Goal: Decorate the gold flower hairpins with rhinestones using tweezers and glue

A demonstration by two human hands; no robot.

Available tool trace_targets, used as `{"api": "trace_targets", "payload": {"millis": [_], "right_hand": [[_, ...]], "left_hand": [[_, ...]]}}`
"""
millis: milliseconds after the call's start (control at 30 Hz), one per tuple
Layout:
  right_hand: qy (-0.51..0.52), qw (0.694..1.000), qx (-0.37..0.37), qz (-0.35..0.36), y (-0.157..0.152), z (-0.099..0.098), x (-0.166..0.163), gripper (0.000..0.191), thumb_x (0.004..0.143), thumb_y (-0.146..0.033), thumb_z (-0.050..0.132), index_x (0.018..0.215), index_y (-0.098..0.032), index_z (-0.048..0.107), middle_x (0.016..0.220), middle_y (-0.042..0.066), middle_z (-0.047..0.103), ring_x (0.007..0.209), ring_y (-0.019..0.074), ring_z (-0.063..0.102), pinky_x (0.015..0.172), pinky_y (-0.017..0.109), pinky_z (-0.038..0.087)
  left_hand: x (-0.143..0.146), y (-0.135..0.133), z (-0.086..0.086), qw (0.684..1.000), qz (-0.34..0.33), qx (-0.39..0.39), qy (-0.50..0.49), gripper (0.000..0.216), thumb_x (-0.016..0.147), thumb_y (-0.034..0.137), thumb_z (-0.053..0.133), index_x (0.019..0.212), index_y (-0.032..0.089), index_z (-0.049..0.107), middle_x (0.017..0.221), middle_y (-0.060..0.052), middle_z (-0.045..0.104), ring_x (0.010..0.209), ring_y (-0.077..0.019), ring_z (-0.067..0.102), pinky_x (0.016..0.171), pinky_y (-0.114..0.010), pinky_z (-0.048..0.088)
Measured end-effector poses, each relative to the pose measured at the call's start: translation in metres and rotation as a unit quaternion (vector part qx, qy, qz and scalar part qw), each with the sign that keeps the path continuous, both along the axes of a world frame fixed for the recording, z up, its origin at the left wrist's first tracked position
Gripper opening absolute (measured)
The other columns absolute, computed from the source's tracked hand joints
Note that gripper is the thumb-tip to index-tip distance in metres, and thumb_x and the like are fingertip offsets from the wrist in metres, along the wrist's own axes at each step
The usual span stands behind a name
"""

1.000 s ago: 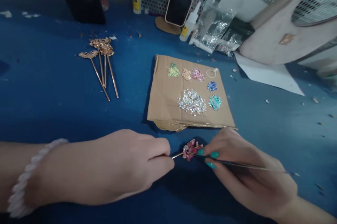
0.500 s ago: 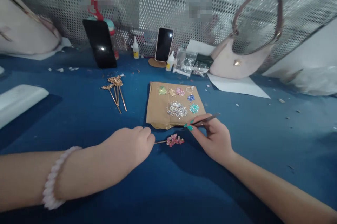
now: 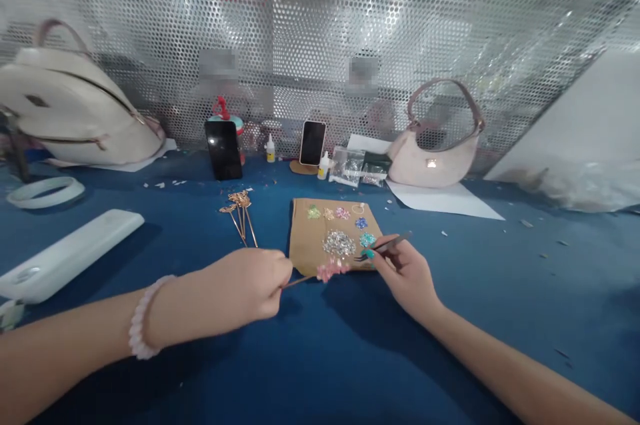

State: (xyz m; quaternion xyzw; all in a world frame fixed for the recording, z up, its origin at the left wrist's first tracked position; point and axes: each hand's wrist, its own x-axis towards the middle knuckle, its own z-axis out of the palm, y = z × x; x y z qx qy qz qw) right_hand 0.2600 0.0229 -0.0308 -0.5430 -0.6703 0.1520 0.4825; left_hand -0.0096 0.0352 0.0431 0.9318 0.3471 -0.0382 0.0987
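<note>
My left hand, a bracelet of pale beads on its wrist, is closed around the stem of a hair stick whose head carries pink stones. The pink head is slightly blurred and overlaps the front edge of a cardboard piece. Dark tweezers are pinched in my right hand, their tips pointing left over the cardboard's front right part. On the cardboard lie silver rhinestones, turquoise ones, blue ones, and small green, gold and pink heaps, plus a pale ring.
Several gold hair sticks lie left of the cardboard. Behind stand a black phone, a second phone and glue bottles. A pink handbag, a white backpack and a long white case flank the blue table.
My view has tilted up and shifted left. The hair stick's head has risen to overlap the cardboard's front edge, and the tweezers' tips now show over the board.
</note>
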Motion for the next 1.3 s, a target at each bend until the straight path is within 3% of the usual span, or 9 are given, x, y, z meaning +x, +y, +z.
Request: {"api": "trace_targets", "payload": {"millis": [133, 267, 400, 567, 800, 1000, 1300], "right_hand": [[0.0, 1.0, -0.003, -0.003, 0.002, -0.003, 0.001, 0.013, 0.08, -0.03, 0.055, 0.081, -0.018, 0.053, 0.068, 0.003, 0.061, 0.061, 0.0153, 0.059, 0.055, 0.029, 0.049], [-0.009, 1.0, -0.008, 0.013, 0.0, -0.001, -0.003, 0.011, 0.079, -0.03, 0.057, 0.078, -0.019, 0.054, 0.063, 0.001, 0.058, 0.056, 0.0146, 0.057, 0.053, 0.028, 0.048], [-0.012, 1.0, -0.01, 0.025, -0.002, 0.002, -0.005, 0.01, 0.079, -0.028, 0.057, 0.079, -0.019, 0.054, 0.062, 0.001, 0.059, 0.054, 0.0144, 0.058, 0.052, 0.027, 0.049], [-0.018, 0.999, -0.014, 0.023, -0.001, -0.001, -0.005, 0.011, 0.08, -0.03, 0.056, 0.08, -0.019, 0.054, 0.064, 0.001, 0.059, 0.053, 0.0139, 0.058, 0.051, 0.026, 0.049], [-0.035, 0.999, 0.006, 0.021, -0.001, -0.005, 0.0, 0.011, 0.081, -0.03, 0.055, 0.08, -0.019, 0.056, 0.067, 0.003, 0.062, 0.053, 0.0135, 0.058, 0.051, 0.024, 0.051], [-0.062, 0.995, 0.012, 0.079, -0.001, -0.003, 0.001, 0.009, 0.084, -0.025, 0.052, 0.078, -0.02, 0.058, 0.066, 0.002, 0.065, 0.056, 0.0136, 0.062, 0.051, 0.023, 0.053], [-0.086, 0.99, 0.027, 0.112, -0.003, 0.0, 0.0, 0.009, 0.08, -0.016, 0.052, 0.076, -0.022, 0.057, 0.061, -0.002, 0.064, 0.054, 0.0107, 0.064, 0.051, 0.018, 0.054]], "left_hand": [[-0.012, 0.034, 0.003, 0.984, 0.079, -0.029, -0.157, 0.005, 0.07, 0.013, 0.05, 0.067, 0.017, 0.051, 0.067, 0.001, 0.056, 0.061, -0.012, 0.05, 0.056, -0.024, 0.034], [-0.022, 0.071, 0.001, 0.973, 0.117, -0.046, -0.191, 0.008, 0.077, 0.019, 0.049, 0.073, 0.016, 0.055, 0.066, 0.001, 0.059, 0.059, -0.0114, 0.055, 0.055, -0.023, 0.04], [-0.022, 0.111, -0.006, 0.956, 0.176, -0.006, -0.233, 0.011, 0.082, 0.02, 0.054, 0.085, 0.011, 0.059, 0.078, -0.003, 0.062, 0.073, -0.0143, 0.059, 0.066, -0.025, 0.047], [-0.003, 0.183, -0.015, 0.936, 0.241, 0.046, -0.251, 0.027, 0.091, 0.033, 0.054, 0.111, 0.013, 0.056, 0.109, -0.007, 0.058, 0.094, -0.0192, 0.059, 0.08, -0.038, 0.052], [0.029, 0.275, -0.032, 0.909, 0.327, 0.102, -0.237, 0.03, 0.091, 0.032, 0.054, 0.116, 0.014, 0.053, 0.115, -0.009, 0.055, 0.099, -0.0207, 0.058, 0.083, -0.04, 0.051], [0.05, 0.315, -0.048, 0.89, 0.37, 0.127, -0.236, 0.029, 0.091, 0.032, 0.054, 0.115, 0.015, 0.054, 0.116, -0.009, 0.055, 0.099, -0.0204, 0.058, 0.083, -0.039, 0.051], [0.057, 0.348, -0.058, 0.881, 0.385, 0.144, -0.236, 0.03, 0.092, 0.032, 0.053, 0.116, 0.015, 0.053, 0.115, -0.009, 0.055, 0.098, -0.0203, 0.058, 0.083, -0.04, 0.051]]}}
